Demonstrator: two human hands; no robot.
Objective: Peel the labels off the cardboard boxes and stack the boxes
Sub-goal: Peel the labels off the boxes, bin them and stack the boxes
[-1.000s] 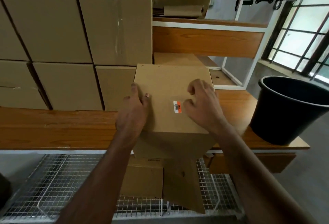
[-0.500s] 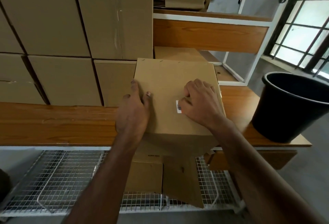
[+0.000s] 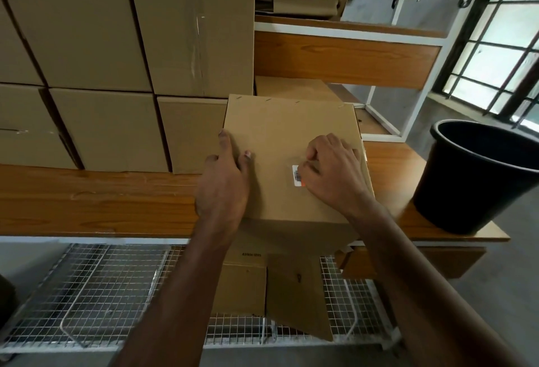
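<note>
Label (image 3: 297, 175) is still mostly stuck on the box (image 3: 291, 159) at the shelf's (image 3: 96, 200) front edge, so we're mid-peel: right hand (image 3: 332, 174) pinching its edge, left hand (image 3: 223, 185) flat steadying, stacking not yet done.

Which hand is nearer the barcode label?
Right. The right hand picks at the barcode label with curled fingertips; the left hand rests on the box's left edge, apart from it.

Wooden shelf (image 3: 87, 200): stacked cardboard boxes (image 3: 110, 130) are set far left, one cardboard box (image 3: 291, 133) overhangs the near edge at centre, black bucket (image 3: 478, 177) is placed at the right end
</note>
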